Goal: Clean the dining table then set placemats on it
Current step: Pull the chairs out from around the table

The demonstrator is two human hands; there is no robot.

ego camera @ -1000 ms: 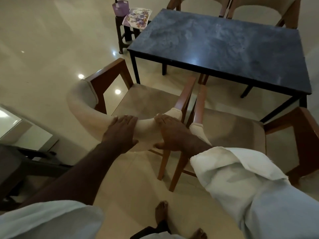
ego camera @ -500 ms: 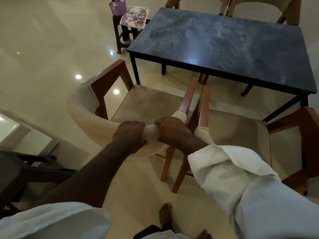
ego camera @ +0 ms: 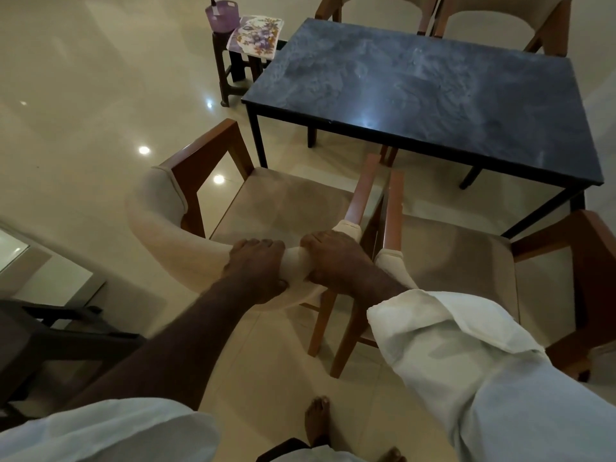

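The dining table (ego camera: 433,91) has a dark stone-like top on a black frame, and nothing stands on it. A wooden armchair (ego camera: 283,201) with a beige padded backrest sits in front of it, pulled back from the table. My left hand (ego camera: 256,268) and my right hand (ego camera: 336,261) both grip the top of that backrest, side by side, fingers curled over the padding. A floral placemat (ego camera: 255,36) lies on a small dark stool beyond the table's left corner.
A second armchair (ego camera: 466,261) stands right beside the held one, armrests nearly touching. Two more chairs (ego camera: 500,25) stand at the table's far side. A purple container (ego camera: 222,13) sits on the stool (ego camera: 233,68). Dark furniture (ego camera: 40,341) is at my lower left. My bare feet show below.
My hands have slid closer together on the backrest and tightened their grip. The chair has shifted slightly back and left, away from the table.
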